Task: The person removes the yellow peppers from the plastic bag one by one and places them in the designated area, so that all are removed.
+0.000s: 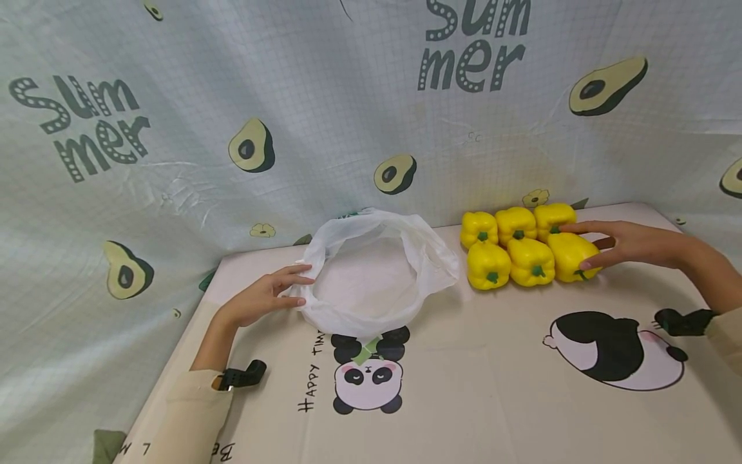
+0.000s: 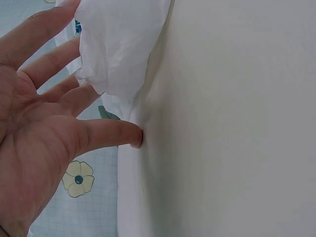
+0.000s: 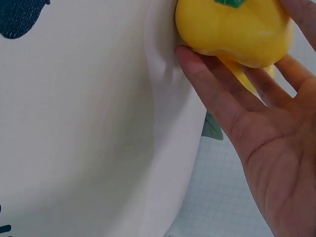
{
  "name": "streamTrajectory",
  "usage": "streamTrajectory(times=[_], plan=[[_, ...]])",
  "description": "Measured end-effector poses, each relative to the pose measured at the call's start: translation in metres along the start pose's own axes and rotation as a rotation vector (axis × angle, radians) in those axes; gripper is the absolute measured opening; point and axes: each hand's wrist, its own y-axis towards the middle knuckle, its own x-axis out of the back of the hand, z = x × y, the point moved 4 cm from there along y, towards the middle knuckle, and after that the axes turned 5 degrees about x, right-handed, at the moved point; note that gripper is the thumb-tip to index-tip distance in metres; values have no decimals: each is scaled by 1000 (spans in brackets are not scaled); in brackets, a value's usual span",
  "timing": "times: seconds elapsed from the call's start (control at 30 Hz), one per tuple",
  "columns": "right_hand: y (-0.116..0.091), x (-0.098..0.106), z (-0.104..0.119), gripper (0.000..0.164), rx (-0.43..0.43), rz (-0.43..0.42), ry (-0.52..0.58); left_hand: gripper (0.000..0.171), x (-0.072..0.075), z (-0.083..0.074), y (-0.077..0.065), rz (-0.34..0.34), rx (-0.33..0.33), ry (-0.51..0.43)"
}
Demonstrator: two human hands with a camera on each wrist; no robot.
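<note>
A white plastic bag (image 1: 437,258) lies on the table with its mouth spread wide. My left hand (image 1: 263,296) is at its left side, fingertips over the rim; in the left wrist view the fingers reach behind the plastic and the thumb is held apart. Yellow bell peppers with green stems stand in two rows at the right. My right hand (image 1: 643,245) is around the front right bell pepper (image 1: 568,254), thumb at its front side and the index finger stretched behind it. The right wrist view shows this pepper (image 3: 232,32) between the spread fingers.
Several other bell peppers, such as one front pepper (image 1: 489,265), sit close together beside it. The light tablecloth (image 1: 464,386) has panda prints. A curtain (image 1: 324,103) with avocado prints hangs right behind the table's back edge.
</note>
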Motion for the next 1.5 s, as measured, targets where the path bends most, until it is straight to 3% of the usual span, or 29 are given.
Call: streamTrajectory(times=[0.67, 1.13, 1.3, 1.5], plan=[[2, 0, 2, 80, 64, 11, 50, 46, -1, 0, 1, -2, 3, -3], [-1, 3, 4, 77, 36, 0, -28, 47, -1, -1, 2, -10, 0, 24], [-8, 11, 7, 70, 62, -67, -109, 52, -1, -1, 2, -6, -2, 17], [-31, 24, 16, 59, 70, -253, -272, 73, -1, -5, 2, -39, 11, 63]])
